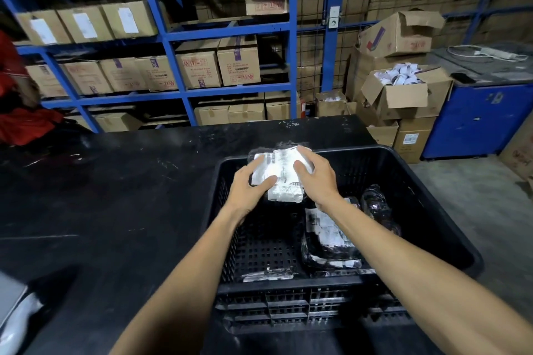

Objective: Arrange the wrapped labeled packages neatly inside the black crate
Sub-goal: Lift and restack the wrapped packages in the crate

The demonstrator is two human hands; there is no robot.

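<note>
A black perforated crate point(427, 210) stands on the black table at the right. Both my hands hold one wrapped package with a white label point(281, 173) over the crate's far left corner. My left hand point(249, 184) grips its left side and my right hand point(318, 173) its right side. Inside the crate lie a dark wrapped package with white labels point(331, 236) under my right forearm, a shiny black wrapped bundle point(377, 207) at the right, and a flat labeled package point(268, 275) against the near wall.
The black table point(115, 210) stretches left of the crate. A white bag point(17, 317) lies at its near left corner. Blue shelving with cardboard boxes point(199, 66) stands behind, open boxes point(403, 95) at the right, and a person in red point(17, 101) at the far left.
</note>
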